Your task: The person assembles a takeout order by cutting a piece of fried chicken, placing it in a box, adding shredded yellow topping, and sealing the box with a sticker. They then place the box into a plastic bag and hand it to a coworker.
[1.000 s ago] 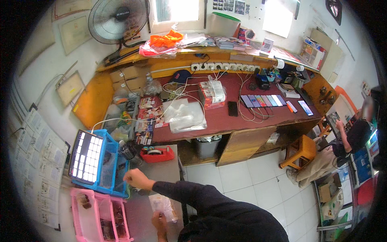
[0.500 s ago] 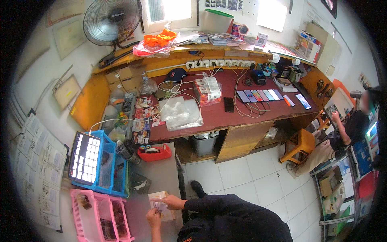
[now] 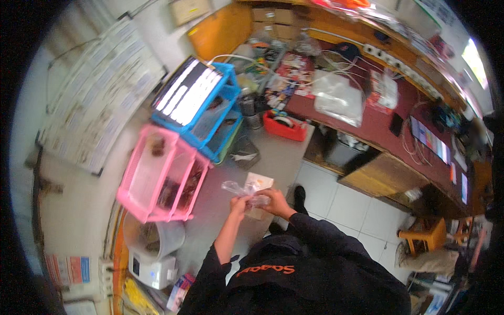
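The left hand and the right hand meet over the grey counter, and both pinch a small clear plastic bag between closed fingers. The bag sticks out toward ten o'clock from the hands, just above a pale card that lies on the counter. It looks very light, thin and soft (probably slippery too), so it likely crumples under any squeeze; I judge the best hold is at its open edge, with fingertips only. The pink basket stands at nine o'clock, the blue basket at eleven o'clock.
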The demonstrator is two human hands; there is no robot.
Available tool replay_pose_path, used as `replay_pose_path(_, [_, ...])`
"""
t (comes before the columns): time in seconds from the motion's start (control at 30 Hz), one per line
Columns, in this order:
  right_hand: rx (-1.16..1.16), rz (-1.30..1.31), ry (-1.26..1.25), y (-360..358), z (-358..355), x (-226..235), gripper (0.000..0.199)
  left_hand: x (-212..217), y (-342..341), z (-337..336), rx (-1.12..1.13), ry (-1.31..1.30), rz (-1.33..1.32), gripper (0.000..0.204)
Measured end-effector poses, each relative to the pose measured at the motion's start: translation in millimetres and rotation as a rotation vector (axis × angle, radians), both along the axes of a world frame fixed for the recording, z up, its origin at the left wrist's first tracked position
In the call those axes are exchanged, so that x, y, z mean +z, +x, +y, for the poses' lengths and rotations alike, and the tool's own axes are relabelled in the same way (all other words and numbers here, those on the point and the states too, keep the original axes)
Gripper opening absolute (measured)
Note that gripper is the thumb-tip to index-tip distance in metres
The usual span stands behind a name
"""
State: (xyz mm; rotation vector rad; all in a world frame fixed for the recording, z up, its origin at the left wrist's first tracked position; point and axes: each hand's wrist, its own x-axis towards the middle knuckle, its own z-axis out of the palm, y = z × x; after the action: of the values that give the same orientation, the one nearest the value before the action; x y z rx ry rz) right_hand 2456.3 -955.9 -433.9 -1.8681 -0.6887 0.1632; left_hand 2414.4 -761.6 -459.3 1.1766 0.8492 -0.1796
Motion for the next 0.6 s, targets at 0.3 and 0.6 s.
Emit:
replay_pose_path(0.3, [0.038, 0.031, -0.001, 6.6, 9.9, -12.7, 0.026, -28.8, -28.6, -15.0, 0.196, -0.333, -0.111, 0.032])
replay_pose_path(0.6, [0.200, 0.383, 0.136, 20.8, 8.5, -31.3, 0.033, -31.9, -29.8, -18.8, 0.182, -0.330, -0.119, 0.030])
